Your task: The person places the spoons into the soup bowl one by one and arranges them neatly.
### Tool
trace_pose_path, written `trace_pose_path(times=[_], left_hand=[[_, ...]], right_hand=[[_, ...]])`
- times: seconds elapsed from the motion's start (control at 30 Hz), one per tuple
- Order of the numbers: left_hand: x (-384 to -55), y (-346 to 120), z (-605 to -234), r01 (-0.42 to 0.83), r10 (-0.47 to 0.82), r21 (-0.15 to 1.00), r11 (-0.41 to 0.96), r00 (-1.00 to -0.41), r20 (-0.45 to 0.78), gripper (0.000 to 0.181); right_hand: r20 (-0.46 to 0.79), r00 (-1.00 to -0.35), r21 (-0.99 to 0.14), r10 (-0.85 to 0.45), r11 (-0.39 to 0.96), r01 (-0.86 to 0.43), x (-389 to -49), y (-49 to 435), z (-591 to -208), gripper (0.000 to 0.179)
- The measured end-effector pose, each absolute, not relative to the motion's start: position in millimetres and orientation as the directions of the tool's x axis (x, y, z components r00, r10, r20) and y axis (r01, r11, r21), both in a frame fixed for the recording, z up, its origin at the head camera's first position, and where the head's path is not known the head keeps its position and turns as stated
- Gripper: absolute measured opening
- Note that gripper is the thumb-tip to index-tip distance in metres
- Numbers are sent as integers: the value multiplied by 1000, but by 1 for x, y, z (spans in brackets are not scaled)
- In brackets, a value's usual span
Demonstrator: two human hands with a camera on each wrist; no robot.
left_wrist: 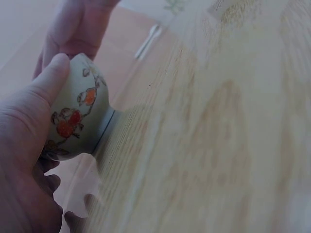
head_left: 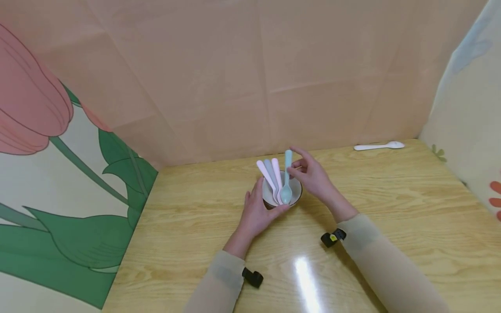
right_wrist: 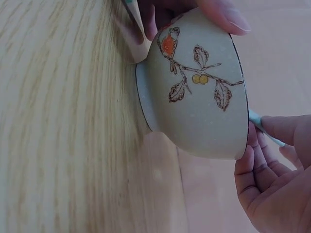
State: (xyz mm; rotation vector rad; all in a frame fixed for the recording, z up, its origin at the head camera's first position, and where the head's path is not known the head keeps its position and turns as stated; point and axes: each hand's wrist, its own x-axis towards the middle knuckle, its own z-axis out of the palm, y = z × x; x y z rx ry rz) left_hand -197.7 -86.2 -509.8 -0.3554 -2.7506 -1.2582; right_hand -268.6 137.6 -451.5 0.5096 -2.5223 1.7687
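Note:
A bowl [right_wrist: 194, 116] painted with birds, leaves and fruit stands upright on the table. My left hand [head_left: 258, 211] grips its left side, thumb over the near rim. Inside lean two pale pink spoons [head_left: 276, 171] and a grey-blue spoon [head_left: 268, 166], handles up. My right hand [head_left: 313, 176] pinches the handle of a mint-green spoon [head_left: 287, 191] at the bowl's right side, its scoop down over the inside of the bowl. In the right wrist view most of this spoon is hidden behind the rim.
A white spoon [head_left: 377, 146] lies on the wooden table [head_left: 188, 226] at the back right, near the wall covering. A peach-coloured sheet [head_left: 203, 87] hangs behind the table. Flower-printed panels [head_left: 78, 204] stand at the sides.

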Motion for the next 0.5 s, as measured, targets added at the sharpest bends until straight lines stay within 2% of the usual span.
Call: trace_pose_path(times=[0.27, 0.5], left_hand=[[-198, -87, -508, 255, 171, 740, 623, -967, 189, 118], [-198, -87, -508, 247, 172, 734, 633, -969, 177, 118]], right_hand=[[192, -946, -894, -261, 350, -279, -273, 134, -452, 72], [235, -933, -862, -272, 386, -329, -276, 132, -455, 70]])
